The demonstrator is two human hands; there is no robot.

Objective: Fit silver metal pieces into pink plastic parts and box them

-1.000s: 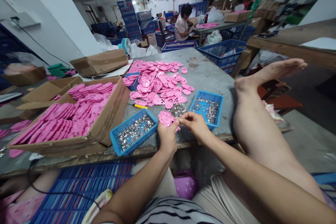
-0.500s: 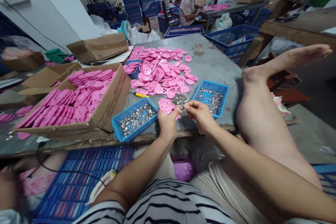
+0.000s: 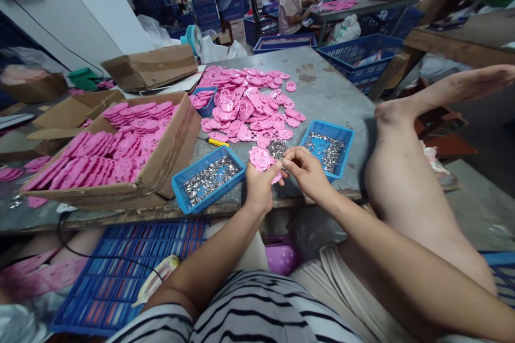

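Observation:
My left hand (image 3: pixel 259 186) is closed around a flat pink plastic piece (image 3: pixel 260 158) with a scalloped edge and small holes. At the right edge of that piece, my right hand (image 3: pixel 306 171) pinches with thumb and forefinger; whatever is between the fingertips is too small to name. Just behind my hands lies a pile of small silvery metal parts (image 3: pixel 277 148). A blue tray (image 3: pixel 177 193) of such parts stands left of my left hand. Another blue tray (image 3: pixel 348 142) with metal parts sits beyond my right hand.
Many pink pieces (image 3: pixel 245 102) are heaped on the grey table (image 3: pixel 341 86). At left stands a cardboard box (image 3: pixel 173 163) packed with stacked pink pieces. A yellow-handled tool (image 3: pixel 217 142) lies by the heap. A person (image 3: pixel 293 8) sits at a table behind.
The right hand's fingertips have come up against the pink piece, which was a little apart from them before. The pink piece has tilted slightly, and the view has shifted a little.

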